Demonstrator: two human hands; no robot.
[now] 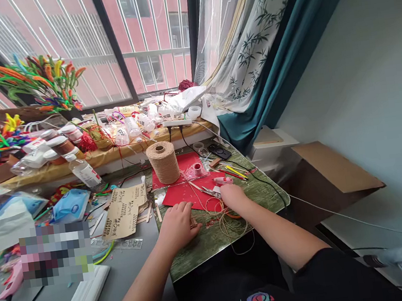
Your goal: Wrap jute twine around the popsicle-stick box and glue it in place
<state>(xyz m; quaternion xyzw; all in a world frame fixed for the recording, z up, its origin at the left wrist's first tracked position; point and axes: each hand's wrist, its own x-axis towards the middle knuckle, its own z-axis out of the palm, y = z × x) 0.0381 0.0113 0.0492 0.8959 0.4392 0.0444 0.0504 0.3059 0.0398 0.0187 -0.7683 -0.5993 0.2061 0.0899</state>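
Observation:
My left hand [177,224] lies palm down on the green mat [212,239], fingers spread, pressing on small wooden sticks [194,221] at the edge of a red felt sheet [186,194]. My right hand [233,196] rests on the same sheet's right side, fingers curled over something I cannot make out, next to scissors [206,190] and a pink tube [223,180]. Loose jute twine [227,220] lies tangled in front of my right hand. A big spool of jute twine [163,162] stands upright behind the felt.
Brown cardboard pieces [124,211], a blue wipes pack [70,204] and plastic bags lie left. Bottles, jars and a power strip [177,122] crowd the window sill. Coloured pipe cleaners [36,80] stand at the back left. A phone [219,151] and pencils [233,171] lie right; a cardboard box [330,169] is beyond the desk.

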